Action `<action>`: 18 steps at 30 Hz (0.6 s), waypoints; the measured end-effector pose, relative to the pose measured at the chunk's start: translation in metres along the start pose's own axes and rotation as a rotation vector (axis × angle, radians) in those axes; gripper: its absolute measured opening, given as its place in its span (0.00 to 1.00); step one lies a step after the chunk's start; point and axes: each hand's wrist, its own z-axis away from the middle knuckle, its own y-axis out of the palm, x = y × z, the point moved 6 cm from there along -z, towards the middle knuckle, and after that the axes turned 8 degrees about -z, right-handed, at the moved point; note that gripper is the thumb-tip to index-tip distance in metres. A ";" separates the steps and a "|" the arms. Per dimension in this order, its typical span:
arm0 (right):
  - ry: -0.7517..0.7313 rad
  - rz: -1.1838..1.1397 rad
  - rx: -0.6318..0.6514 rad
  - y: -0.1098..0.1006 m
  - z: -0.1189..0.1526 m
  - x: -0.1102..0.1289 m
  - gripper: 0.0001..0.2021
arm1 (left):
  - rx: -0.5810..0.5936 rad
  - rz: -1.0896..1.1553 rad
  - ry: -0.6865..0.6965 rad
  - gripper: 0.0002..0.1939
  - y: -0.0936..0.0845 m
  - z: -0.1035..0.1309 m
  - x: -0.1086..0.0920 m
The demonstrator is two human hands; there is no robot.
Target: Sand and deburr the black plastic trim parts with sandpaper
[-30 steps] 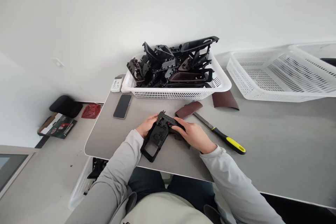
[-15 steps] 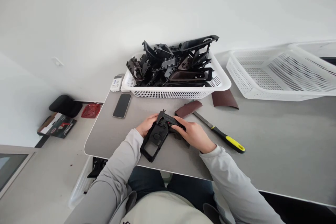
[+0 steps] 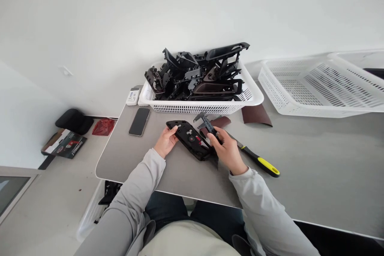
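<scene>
My left hand (image 3: pixel 166 141) pinches the left end of a black plastic part (image 3: pixel 189 138), which lies slanted over the grey table with small red and silver details on its upper face. In my right hand (image 3: pixel 227 149) is a dark caliper (image 3: pixel 208 123), its jaws pointing up and left, above the right side of the part. The jaws do not touch the part. Behind the caliper lies a curved brown piece (image 3: pixel 221 121), partly covered. A file with a black and yellow handle (image 3: pixel 264 165) rests right of my right hand, its blade partly hidden.
A white basket (image 3: pixel 192 108) heaped with black parts stands at the back of the table (image 3: pixel 318 164). Another white basket (image 3: pixel 285 106) is at the right. A phone (image 3: pixel 139 121), a small white box (image 3: pixel 133 96) and a brown sheet (image 3: pixel 256 115) lie nearby.
The black part has turned and now slants down to the right, showing a different face. The caliper has risen away from it, its jaws further right. My left hand has shifted slightly.
</scene>
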 end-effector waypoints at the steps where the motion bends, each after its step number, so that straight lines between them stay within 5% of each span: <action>1: 0.014 -0.038 0.032 0.003 0.001 -0.001 0.27 | -0.019 0.026 0.026 0.10 -0.001 -0.001 -0.001; 8: 0.100 -0.242 0.146 0.024 0.004 -0.002 0.30 | -0.027 0.134 0.013 0.09 -0.002 0.001 -0.005; 18: 0.151 -0.439 0.182 0.018 -0.001 0.020 0.28 | 0.270 0.251 -0.112 0.25 0.015 0.015 -0.013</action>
